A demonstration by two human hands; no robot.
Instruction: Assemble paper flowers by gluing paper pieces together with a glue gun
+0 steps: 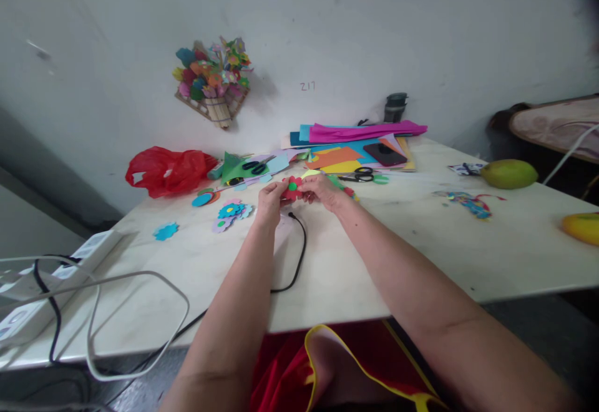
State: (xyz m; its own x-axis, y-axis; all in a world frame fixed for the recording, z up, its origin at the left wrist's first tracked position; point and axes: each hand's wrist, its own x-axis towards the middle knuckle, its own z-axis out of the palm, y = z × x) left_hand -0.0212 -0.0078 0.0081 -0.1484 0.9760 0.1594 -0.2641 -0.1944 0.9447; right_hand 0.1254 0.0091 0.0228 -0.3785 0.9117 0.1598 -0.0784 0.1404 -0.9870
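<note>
A red paper flower [292, 188] with a green round centre is held up above the table's middle. My left hand [272, 200] grips its left edge, fingers closed. On the flower's right side, my right hand [321, 190] pinches it with thumb and fingers. Just behind the right hand, more coloured paper pieces [336, 181] show in part. Left of my hands lie blue and purple paper flowers [229, 210], some with round centres, and a single blue flower [166, 231]. Round paper discs [203, 199] rest near them.
Black scissors [360, 175], a phone [384, 154] and paper sheets [337, 159] lie behind my hands. A red plastic bag [168, 171] is back left, a power strip [79, 262] left, a black cable [302, 253] in front, a mango [508, 174] right.
</note>
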